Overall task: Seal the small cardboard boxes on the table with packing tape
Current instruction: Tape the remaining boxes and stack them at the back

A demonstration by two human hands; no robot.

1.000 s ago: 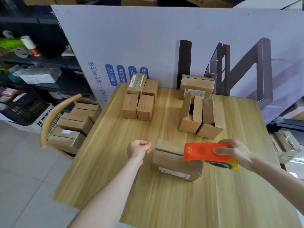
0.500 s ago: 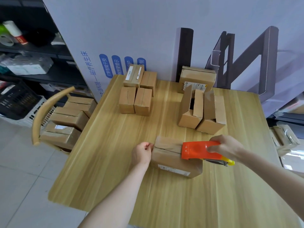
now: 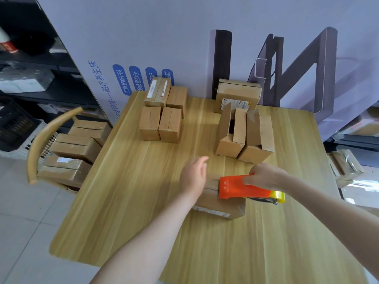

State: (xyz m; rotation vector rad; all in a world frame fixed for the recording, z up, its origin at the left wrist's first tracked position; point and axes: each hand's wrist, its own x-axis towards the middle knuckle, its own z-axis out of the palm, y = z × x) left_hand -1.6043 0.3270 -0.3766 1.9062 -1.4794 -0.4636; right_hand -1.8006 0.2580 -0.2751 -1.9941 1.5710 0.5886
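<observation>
**Head view: dispenser lowered onto box top; left hand changes from fist to flat hold-down.**
The left hand [image 3: 193, 177], curled beside the box a second ago, now lies with fingers extended on the left end of the small brown cardboard box [image 3: 221, 209]. The right hand [image 3: 264, 177] grips the orange plastic tape dispenser [image 3: 240, 188], which has dropped onto the top seam. Judgement: the tape run is starting on this box. The box sits centre-front on the light wooden worktop [image 3: 143, 201], well apart from every edge. Bare surface lies to the left and front. Two open-flapped cardboard boxes [image 3: 244, 136] stand near, behind it, and limit forward travel.
</observation>
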